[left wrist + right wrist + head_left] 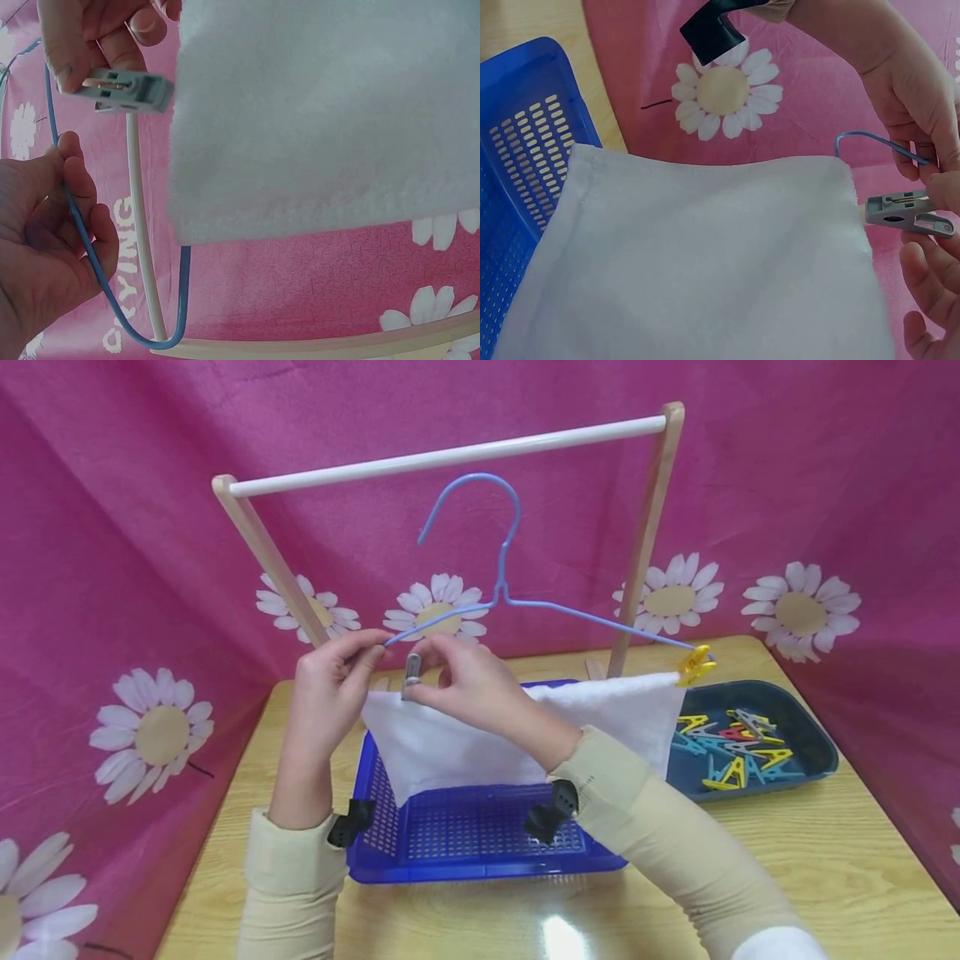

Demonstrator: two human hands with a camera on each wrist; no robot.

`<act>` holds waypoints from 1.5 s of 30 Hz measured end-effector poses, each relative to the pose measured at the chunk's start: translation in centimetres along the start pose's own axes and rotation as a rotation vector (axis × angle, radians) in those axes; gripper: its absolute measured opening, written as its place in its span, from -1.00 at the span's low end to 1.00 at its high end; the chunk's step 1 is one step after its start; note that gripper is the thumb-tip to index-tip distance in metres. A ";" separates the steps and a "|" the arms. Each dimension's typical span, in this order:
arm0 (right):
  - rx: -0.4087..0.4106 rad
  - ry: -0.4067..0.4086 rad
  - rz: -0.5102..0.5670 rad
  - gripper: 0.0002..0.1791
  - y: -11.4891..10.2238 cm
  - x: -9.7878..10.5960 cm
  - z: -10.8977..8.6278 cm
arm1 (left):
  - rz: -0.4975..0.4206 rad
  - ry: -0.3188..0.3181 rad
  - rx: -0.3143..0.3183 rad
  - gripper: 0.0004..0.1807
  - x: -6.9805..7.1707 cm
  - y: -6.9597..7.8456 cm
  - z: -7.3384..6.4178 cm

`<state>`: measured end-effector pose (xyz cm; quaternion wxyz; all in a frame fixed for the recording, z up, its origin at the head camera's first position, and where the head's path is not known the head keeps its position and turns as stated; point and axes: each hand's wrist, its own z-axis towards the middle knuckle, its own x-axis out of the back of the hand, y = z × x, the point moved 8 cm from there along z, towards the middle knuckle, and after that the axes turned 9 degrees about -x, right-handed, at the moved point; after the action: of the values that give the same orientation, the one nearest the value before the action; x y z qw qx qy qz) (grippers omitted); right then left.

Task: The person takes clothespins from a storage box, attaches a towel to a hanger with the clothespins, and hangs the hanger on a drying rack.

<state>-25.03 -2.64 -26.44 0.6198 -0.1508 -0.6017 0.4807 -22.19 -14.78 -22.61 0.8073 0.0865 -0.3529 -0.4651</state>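
My left hand (327, 687) pinches the left arm of a blue wire hanger (502, 564), held up with its hook at the top. A white cloth (468, 752) hangs over the hanger's lower bar. Between thumb and fingers, my right hand (474, 681) holds a grey clothespin (131, 91) at the cloth's upper edge, near its left corner. Whether the clothespin's tip touches the cloth, I cannot tell. At the far right end of the hanger, a yellow clothespin (696, 666) clips the cloth's other corner. The cloth hides most of the lower bar.
A blue perforated basket (487, 868) sits under the cloth. To the right, a dark green tray (821, 756) contains several yellow, blue, grey and red clothespins (735, 743). Behind the hanger stands a wooden rack with a white rail (450, 458). A pink flowered curtain (150, 610) surrounds the table.
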 end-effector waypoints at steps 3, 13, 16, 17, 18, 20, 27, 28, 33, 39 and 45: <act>0.012 0.010 -0.006 -0.68 -0.2 -0.1 0.1 | -0.001 -0.001 -0.009 -0.83 0.0 0.1 0.0; -0.011 0.039 -0.058 -0.67 -0.6 -0.4 0.7 | -0.008 0.002 -0.014 -0.83 0.0 0.2 0.1; -0.010 0.047 -0.096 -0.67 -0.8 -0.6 0.8 | -0.010 0.003 -0.008 -0.83 -0.1 0.2 0.1; -0.009 0.048 -0.106 -0.66 -0.8 -0.7 0.8 | -0.010 0.003 -0.006 -0.83 -0.1 0.2 0.1; -0.011 0.046 -0.111 -0.65 -0.9 -0.7 0.8 | -0.012 0.003 -0.005 -0.83 -0.1 0.2 0.1; -0.013 0.043 -0.119 -0.64 -0.9 -1.0 0.8 | -0.018 0.000 -0.002 -0.83 -0.1 0.2 0.0; 0.021 0.043 -0.144 -0.66 -1.4 -1.6 1.0 | -0.019 -0.012 0.000 -0.82 -0.2 0.0 -0.2; 0.027 0.048 -0.152 -0.66 -1.5 -1.6 1.0 | -0.021 -0.010 -0.002 -0.82 -0.2 0.0 -0.2; 0.036 0.067 -0.177 -0.65 -1.6 -1.8 1.0 | -0.035 -0.001 -0.004 -0.83 -0.1 0.1 -0.2; 0.067 0.101 -0.223 -0.69 -1.9 -1.9 1.1 | -0.036 -0.012 0.005 -0.82 -0.2 0.1 -0.2; 0.107 0.127 -0.233 -0.73 -2.1 -1.8 1.1 | -0.038 -0.018 0.009 -0.82 -0.2 0.2 -0.1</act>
<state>-24.82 -5.48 -25.65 0.7154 -0.0767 -0.5482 0.4265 -22.05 -14.54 -22.71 0.7947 0.0924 -0.3607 -0.4794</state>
